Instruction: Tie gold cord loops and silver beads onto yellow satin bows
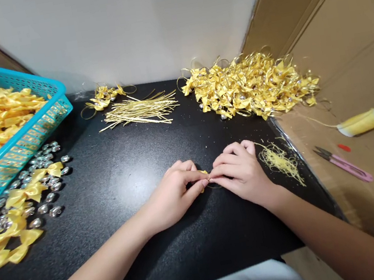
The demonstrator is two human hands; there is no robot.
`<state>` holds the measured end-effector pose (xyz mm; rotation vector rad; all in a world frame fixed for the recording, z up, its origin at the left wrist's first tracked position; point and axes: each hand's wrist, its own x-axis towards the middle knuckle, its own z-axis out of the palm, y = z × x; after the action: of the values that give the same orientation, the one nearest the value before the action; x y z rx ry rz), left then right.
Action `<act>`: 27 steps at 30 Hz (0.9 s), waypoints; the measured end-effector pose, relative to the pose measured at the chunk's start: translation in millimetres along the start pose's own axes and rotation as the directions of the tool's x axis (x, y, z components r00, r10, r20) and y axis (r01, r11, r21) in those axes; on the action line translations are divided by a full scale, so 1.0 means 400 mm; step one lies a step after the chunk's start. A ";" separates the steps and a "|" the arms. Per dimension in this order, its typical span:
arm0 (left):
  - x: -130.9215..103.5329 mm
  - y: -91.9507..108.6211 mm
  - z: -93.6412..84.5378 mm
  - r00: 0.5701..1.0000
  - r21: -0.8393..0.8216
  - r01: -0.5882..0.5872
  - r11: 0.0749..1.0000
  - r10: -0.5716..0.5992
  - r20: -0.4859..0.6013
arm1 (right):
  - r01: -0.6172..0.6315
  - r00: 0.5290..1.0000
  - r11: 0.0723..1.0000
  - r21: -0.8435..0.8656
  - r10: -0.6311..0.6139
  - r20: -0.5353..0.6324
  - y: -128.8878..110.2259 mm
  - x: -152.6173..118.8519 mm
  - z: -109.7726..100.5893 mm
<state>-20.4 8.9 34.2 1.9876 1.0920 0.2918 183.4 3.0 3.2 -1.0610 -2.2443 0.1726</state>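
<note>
My left hand pinches a small yellow bow between thumb and index finger, over the black tabletop. Close against it on the right, my right hand has its fingertips closed on the same bow, at what looks like a thin gold cord. The fingers cover most of the bow. A bit of thin loop shows just below the fingertips. Right of my right hand lies a tangle of thin yellow thread scraps.
Left: a blue basket of yellow bows, silver bells and loose bows. Back: gold ties, a small group of belled bows and a large pile. Right: pink snips, red piece, thread spool.
</note>
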 end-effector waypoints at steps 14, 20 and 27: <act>0.006 -0.030 0.010 0.987 -0.090 -0.009 0.996 -0.006 -0.159 | -0.066 0.990 0.998 0.002 0.066 0.129 0.005 0.004 -0.011; 0.006 -0.031 0.009 0.990 -0.109 -0.017 0.994 0.001 -0.143 | -0.161 0.982 0.985 0.063 0.153 0.114 0.003 0.008 -0.010; 0.002 -0.032 0.005 0.992 -0.146 -0.019 0.989 0.001 -0.123 | -0.192 0.971 0.970 0.152 0.165 0.173 -0.007 0.015 -0.007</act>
<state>-26.5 12.2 23.1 1.8641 1.1041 0.4914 180.2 5.2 9.3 -1.1935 -2.2248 0.5314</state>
